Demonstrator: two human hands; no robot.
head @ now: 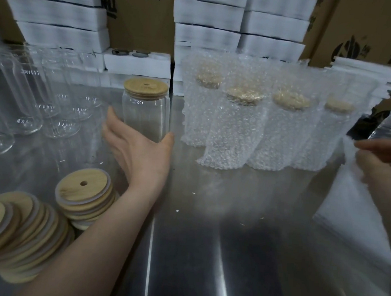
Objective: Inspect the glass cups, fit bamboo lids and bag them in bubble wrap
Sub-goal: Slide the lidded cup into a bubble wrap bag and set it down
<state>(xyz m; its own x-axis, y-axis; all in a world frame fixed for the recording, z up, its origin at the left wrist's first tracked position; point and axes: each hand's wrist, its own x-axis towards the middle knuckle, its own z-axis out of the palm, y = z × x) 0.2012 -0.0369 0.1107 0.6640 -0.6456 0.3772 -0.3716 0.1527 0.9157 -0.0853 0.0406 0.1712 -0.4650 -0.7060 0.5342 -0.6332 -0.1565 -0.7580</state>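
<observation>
Dim, soft light; glare streaks the steel table, edges blurred and warped.

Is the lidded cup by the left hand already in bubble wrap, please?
No, the lidded cup by the left hand stands bare, unwrapped.

Lidded cup centre; bare cups left; bagged cups right; lids front-left.

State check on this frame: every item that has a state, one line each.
left hand: open, cupped at the centre cup's base; contact unclear
right hand: fingers curled, holding the bubble-wrap bag
bubble-wrap bag: held, hanging, blurred
centre cup: upright, unbagged
bamboo lid: fitted on the centre cup
bagged cups: four, upright, lidded, wrapped
bare cups: upright, no lids
loose lids: in leaning stacks
</observation>
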